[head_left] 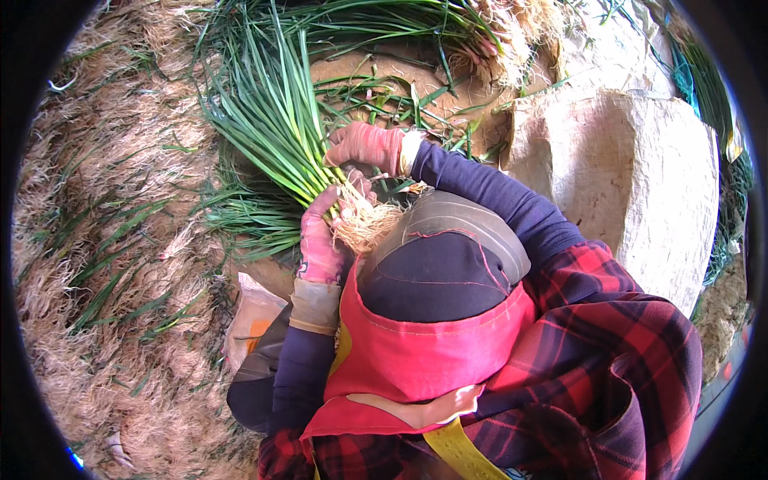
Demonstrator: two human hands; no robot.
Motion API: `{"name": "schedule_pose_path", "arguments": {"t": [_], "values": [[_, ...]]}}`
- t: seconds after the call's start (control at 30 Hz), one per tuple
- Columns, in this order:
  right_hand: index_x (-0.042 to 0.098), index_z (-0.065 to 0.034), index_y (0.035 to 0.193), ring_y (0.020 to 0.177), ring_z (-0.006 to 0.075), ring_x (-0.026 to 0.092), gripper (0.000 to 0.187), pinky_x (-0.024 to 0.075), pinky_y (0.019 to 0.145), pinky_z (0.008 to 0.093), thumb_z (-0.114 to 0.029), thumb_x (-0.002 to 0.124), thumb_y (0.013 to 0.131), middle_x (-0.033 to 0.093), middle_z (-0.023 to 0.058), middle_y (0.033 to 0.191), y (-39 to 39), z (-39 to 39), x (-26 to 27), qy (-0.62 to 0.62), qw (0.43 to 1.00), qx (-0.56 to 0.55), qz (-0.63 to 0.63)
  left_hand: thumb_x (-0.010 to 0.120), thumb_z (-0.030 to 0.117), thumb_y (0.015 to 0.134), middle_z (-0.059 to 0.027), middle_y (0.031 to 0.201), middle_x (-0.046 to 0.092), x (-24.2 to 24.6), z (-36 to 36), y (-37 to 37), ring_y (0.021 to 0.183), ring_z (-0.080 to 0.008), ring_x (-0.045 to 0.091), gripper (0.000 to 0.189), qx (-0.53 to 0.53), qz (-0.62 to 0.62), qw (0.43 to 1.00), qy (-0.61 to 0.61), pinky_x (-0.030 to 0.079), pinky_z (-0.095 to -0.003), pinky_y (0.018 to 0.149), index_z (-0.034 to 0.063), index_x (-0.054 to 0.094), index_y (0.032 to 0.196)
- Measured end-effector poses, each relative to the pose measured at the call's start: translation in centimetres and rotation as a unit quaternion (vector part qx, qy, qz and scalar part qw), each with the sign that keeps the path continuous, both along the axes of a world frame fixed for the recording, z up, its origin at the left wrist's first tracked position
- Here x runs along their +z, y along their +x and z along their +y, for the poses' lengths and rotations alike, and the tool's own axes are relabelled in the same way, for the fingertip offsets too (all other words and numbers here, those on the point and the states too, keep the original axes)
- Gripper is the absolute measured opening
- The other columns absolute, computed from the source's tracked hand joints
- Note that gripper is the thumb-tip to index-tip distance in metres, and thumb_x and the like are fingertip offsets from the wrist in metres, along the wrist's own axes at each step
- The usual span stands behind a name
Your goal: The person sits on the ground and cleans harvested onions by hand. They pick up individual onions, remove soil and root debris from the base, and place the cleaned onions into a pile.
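Observation:
Both of my hands wear pinkish gloves and meet at a bunch of long green allium plants [288, 132] with pale roots [367, 225]. My left hand [321, 240] is closed around the lower stems, just above the roots. From the other side, my right hand [366, 147] touches the stems near their base with bent fingers; its fingertips are partly hidden, so its grip is unclear. The leaves fan out towards the upper left, and the roots hang close to my knee. Beneath the bunch lie more green leaves [258, 222].
A thick heap of stripped roots [120, 252] and leaf scraps covers the left side. Another bunch of rooted green plants [384, 18] lies at the top. Loose leaves [384, 99] litter the brown ground. A whitish woven sack [618, 174] spreads at the right.

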State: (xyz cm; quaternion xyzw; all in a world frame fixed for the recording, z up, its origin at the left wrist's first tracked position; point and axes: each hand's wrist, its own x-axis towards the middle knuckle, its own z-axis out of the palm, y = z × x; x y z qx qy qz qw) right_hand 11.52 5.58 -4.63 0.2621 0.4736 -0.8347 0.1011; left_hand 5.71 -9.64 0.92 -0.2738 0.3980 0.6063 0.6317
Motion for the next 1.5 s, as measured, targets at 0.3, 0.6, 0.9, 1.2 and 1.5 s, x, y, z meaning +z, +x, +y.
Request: {"name": "schedule_pose_path", "arguments": {"t": [0.3, 0.6, 0.9, 1.2, 1.5], "values": [[0.06, -0.004, 0.079, 0.069, 0.034, 0.058, 0.027, 0.0454, 0.062, 0.0413, -0.028, 0.049, 0.075, 0.06, 0.0179, 0.073, -0.7, 0.1, 2.3, 0.499, 0.846, 0.169, 0.078, 0.053, 0.019, 0.08, -0.0117, 0.077, 0.056, 1.9, 1.4, -0.3, 0.07, -0.0263, 0.057, 0.022, -0.036, 0.053, 0.995, -0.08, 0.049, -0.038, 0.067, 0.0001, 0.053, 0.091], [0.055, -0.0053, 0.084, 0.078, 0.0336, 0.057, 0.026, 0.0446, 0.065, 0.0412, -0.03, 0.049, 0.08, 0.059, 0.0167, 0.076, 4.4, 9.3, -5.6, 0.609, 0.774, -0.107, -0.137, 0.047, 0.018, 0.084, -0.0058, 0.079, 0.054, 11.7, -3.6, -2.8, 0.066, -0.0154, 0.053, 0.03, 0.131, 0.02, 0.968, 0.212, 0.044, -0.0271, 0.063, -0.0011, 0.045, 0.107], [0.054, -0.0102, 0.113, 0.091, 0.0304, 0.057, 0.046, 0.0429, 0.08, 0.0374, -0.028, 0.052, 0.07, 0.06, 0.0181, 0.099, 0.1, 0.8, -1.2, 0.332, 0.896, 0.288, 0.064, 0.051, 0.011, 0.081, 0.0026, 0.067, 0.044, 13.3, 1.3, -3.7, 0.056, -0.0071, 0.038, 0.033, 0.127, 0.059, 0.936, 0.324, 0.034, -0.0258, 0.059, 0.0032, 0.04, 0.111], [0.054, -0.0041, 0.11, 0.064, 0.0055, 0.052, 0.033, 0.0449, 0.059, 0.0201, -0.013, 0.057, 0.078, 0.056, 0.0002, 0.073, 0.8, 7.8, 3.9, 0.228, 0.969, -0.057, 0.076, 0.057, 0.014, 0.076, 0.0015, 0.068, 0.046, 9.9, 1.2, -4.0, 0.063, -0.0121, 0.043, 0.037, 0.056, 0.101, 0.954, 0.277, 0.033, -0.0276, 0.064, 0.0039, 0.043, 0.109], [0.059, -0.007, 0.092, 0.077, 0.0308, 0.059, 0.022, 0.0468, 0.07, 0.0355, -0.021, 0.056, 0.076, 0.059, 0.0171, 0.08, -5.1, 4.8, 8.3, 0.539, 0.797, -0.066, 0.264, 0.059, 0.012, 0.075, 0.0004, 0.067, 0.046, 9.0, 0.4, -3.8, 0.063, -0.0138, 0.044, 0.037, 0.021, 0.081, 0.961, 0.262, 0.035, -0.0292, 0.064, 0.003, 0.044, 0.108]]}}
